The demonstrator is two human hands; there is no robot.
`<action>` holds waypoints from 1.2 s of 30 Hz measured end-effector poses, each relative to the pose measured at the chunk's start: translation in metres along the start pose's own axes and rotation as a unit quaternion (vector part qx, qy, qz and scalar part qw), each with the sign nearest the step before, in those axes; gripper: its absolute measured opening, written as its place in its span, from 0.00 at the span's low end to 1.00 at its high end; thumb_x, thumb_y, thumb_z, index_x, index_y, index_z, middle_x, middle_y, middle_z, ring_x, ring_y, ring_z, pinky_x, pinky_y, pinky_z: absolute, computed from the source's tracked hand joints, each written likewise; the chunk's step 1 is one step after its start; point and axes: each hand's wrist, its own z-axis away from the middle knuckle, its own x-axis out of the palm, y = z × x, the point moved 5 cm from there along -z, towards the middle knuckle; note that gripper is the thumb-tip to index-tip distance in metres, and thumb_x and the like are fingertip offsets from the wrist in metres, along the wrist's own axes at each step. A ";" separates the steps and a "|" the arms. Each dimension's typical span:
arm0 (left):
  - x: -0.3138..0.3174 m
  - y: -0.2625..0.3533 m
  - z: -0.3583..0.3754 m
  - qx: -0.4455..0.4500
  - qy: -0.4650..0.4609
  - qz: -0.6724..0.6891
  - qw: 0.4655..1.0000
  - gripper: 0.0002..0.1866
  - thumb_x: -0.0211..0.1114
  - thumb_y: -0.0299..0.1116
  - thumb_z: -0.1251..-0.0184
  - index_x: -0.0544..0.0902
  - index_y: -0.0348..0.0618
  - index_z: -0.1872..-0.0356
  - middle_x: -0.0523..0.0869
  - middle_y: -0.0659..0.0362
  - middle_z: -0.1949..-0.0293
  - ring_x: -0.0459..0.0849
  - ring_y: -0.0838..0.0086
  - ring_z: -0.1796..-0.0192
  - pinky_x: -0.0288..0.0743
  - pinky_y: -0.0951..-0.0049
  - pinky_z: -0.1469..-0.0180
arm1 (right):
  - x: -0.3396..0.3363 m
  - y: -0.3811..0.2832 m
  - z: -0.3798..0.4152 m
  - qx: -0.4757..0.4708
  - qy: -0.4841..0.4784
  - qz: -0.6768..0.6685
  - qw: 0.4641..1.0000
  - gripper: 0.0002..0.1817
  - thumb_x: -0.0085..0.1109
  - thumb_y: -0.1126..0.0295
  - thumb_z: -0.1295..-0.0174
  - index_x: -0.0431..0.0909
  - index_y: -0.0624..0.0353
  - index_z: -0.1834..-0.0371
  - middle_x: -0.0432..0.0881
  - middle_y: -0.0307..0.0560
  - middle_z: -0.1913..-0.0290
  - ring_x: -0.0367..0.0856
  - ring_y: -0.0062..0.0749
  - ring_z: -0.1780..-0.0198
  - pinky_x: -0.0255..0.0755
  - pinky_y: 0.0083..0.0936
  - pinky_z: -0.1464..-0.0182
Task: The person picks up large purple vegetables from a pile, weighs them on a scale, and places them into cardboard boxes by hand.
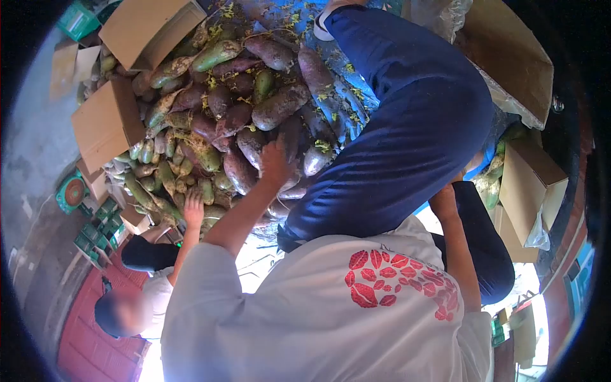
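My left hand (275, 164) reaches into a large heap of purple and green tubers, its fingers closed around the lower end of a dark purple tuber (290, 135). Other tubers lie close around it, such as a long purple one (239, 170) to its left. On the right, my right hand (449, 192) is low beside my bent leg in blue trousers (407, 121). The leg hides its fingers, so what it holds, if anything, does not show.
A co-worker's hand (193, 209) rests on smaller green tubers (167, 178) at the heap's left. Cardboard boxes stand at the left (108, 124) and right (528, 181). Blue sheeting (347, 95) lies under the heap. Green crates (95, 239) are at the far left.
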 end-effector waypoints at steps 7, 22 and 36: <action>0.027 0.004 -0.019 -0.099 -0.100 -0.003 0.990 0.53 0.71 0.46 0.56 0.47 0.51 0.31 0.71 0.49 0.50 0.74 0.57 0.50 0.68 0.58 0.45 | 0.004 0.000 0.000 0.043 -0.025 0.002 0.999 0.17 0.55 0.74 0.47 0.70 0.60 0.53 0.76 0.61 0.55 0.74 0.58 0.53 0.70 0.44 0.53; -0.112 -0.096 -0.017 -0.116 -0.210 0.819 0.521 0.30 0.64 0.37 0.50 0.69 0.40 0.43 0.78 0.50 0.50 0.76 0.58 0.48 0.71 0.55 0.46 | -0.110 -0.037 -0.046 0.116 0.154 -0.207 0.959 0.09 0.53 0.77 0.42 0.73 0.65 0.58 0.78 0.53 0.62 0.78 0.39 0.60 0.70 0.27 0.56; -0.438 0.085 0.087 0.370 0.011 0.694 0.617 0.47 0.68 0.50 0.52 0.55 0.33 0.36 0.67 0.41 0.41 0.71 0.54 0.41 0.67 0.57 0.40 | -0.275 -0.233 -0.040 -0.213 0.264 -0.438 0.833 0.19 0.57 0.72 0.43 0.71 0.64 0.47 0.77 0.47 0.54 0.76 0.29 0.54 0.70 0.25 0.49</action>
